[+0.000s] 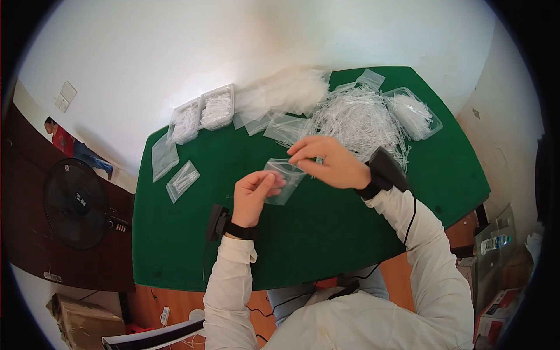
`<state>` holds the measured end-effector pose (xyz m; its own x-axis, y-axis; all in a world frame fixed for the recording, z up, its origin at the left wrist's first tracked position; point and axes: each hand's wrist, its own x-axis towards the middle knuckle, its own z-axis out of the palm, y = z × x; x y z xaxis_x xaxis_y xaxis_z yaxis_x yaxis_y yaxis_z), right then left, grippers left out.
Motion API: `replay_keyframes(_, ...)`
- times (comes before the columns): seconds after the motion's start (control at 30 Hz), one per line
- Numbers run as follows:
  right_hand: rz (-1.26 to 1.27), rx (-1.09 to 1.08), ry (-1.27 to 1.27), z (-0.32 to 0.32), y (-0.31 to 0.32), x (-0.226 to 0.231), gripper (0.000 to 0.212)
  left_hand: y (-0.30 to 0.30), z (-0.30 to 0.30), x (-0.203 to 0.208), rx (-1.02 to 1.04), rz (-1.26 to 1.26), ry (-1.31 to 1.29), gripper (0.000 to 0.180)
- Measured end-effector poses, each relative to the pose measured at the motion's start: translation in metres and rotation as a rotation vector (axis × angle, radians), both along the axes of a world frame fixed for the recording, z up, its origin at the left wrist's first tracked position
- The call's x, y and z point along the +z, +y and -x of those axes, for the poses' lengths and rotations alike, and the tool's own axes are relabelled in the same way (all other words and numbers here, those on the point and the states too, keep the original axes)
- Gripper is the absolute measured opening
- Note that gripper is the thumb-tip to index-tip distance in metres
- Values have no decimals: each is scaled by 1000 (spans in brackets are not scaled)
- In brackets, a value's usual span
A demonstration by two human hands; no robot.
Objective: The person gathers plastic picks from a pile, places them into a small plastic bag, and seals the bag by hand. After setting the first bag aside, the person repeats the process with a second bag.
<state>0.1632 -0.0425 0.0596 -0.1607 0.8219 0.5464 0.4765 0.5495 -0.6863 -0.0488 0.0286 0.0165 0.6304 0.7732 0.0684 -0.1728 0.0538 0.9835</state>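
Over the middle of the green table (175,245), my left hand (251,195) pinches a small clear zip bag (279,195) between thumb and fingers. My right hand (332,163) is bent over the bag's upper edge, its fingertips closed at the mouth; a little clear plastic shows beneath its fingers. Just beyond that hand lies a big loose heap of thin clear-white plastic sticks (356,114). To the left rests a small zip bag with several white sticks inside (184,179), beside a flat clear bag (165,157).
Two clear trays of white sticks (217,108) stand at the back left, next to a pile of clear bags (286,93). Another filled clear tray (411,116) is at the back right. A black fan (76,201) stands left of the table; a person (76,146) is visible beyond.
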Motion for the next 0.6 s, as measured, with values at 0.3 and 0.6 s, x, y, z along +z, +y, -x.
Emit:
replay_keyframes(0.3,150,-138,82,-25,14,-23,11,2,2,2,70,11,-21,17)
replay_keyframes(0.6,33,-530,-605,-47,21,-54,16,13,11,-10,-19,80,-354,16)
